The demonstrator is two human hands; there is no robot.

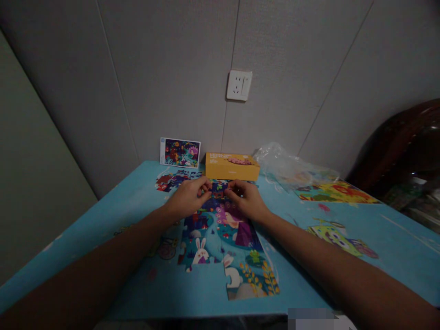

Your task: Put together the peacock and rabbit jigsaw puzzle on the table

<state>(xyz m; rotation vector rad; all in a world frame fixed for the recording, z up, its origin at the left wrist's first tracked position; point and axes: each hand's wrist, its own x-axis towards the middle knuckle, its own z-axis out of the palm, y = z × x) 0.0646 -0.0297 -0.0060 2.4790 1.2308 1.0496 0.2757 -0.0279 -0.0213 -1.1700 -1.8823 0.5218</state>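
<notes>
Over the blue table [134,197], left hand [189,196] and right hand [250,198] narrowly pinch a piece [219,187]; keep it level, press evenly.

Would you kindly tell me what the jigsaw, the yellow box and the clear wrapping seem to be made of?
Jigsaw: probably printed cardboard, fairly matte, judging by its flat, interlocking pieces.
Yellow box: likely thin card, smooth and printed, given its crisp edges and lettering.
Clear wrapping: apparently thin, glossy plastic film, being see-through, crumpled and catching highlights.

Two hands [188,196] [250,200], one box [232,167], one card [182,152], seemingly one plastic bag [280,159]
</notes>
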